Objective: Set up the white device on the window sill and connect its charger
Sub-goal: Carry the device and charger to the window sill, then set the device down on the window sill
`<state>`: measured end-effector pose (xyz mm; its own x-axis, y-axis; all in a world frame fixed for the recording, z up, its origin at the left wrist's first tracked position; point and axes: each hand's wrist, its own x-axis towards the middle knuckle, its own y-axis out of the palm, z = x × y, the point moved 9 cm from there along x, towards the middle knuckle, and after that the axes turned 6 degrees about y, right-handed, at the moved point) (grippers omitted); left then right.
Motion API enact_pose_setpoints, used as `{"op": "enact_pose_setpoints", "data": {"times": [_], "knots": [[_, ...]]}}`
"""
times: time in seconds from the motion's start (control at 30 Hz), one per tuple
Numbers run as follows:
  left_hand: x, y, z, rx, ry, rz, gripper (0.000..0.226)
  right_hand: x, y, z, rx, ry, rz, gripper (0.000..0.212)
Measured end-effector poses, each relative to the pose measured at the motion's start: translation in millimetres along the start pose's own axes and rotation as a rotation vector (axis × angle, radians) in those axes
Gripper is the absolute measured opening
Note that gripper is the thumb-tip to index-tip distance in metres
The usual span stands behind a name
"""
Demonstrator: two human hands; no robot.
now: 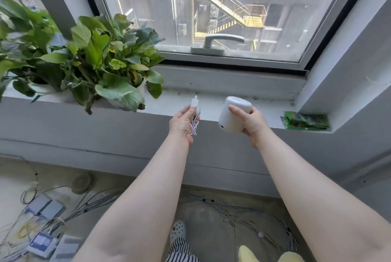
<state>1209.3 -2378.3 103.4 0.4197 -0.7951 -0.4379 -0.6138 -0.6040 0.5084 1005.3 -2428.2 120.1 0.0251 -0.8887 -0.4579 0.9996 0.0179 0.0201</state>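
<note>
My right hand [251, 123] grips the white device [233, 113], a rounded cylinder, tilted and held in the air just in front of the window sill [273, 106]. A small dark port shows low on its left side. My left hand [183, 122] holds the white charger cable [195, 113], with its plug end pointing up between thumb and fingers and the bunched cord hanging from the palm. The two hands are apart, the cable to the left of the device.
Two leafy potted plants [101, 58] fill the left of the sill. Green packets [305, 121] lie at the sill's right end by the wall. A window handle [220, 42] sits above. Cables and small boxes [45, 209] lie on the floor below.
</note>
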Motion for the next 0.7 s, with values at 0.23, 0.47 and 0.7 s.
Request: {"op": "enact_pose_setpoints", "data": {"times": [0.23, 0.47, 0.7], "knots": [[62.2, 7.4, -18.4, 0.003, -0.076, 0.044, 0.032, 38.0, 13.8, 15.9, 0.030, -0.059, -0.173, 0.058], [86.8, 16.0, -12.1, 0.007, -0.132, 0.068, 0.040, 56.1, 11.9, 22.2, -0.069, -0.150, -0.208, 0.060], [98.2, 16.9, -8.5, 0.005, -0.125, 0.037, 0.042, 74.2, 9.1, 20.2, -0.072, -0.185, -0.159, 0.065]]}}
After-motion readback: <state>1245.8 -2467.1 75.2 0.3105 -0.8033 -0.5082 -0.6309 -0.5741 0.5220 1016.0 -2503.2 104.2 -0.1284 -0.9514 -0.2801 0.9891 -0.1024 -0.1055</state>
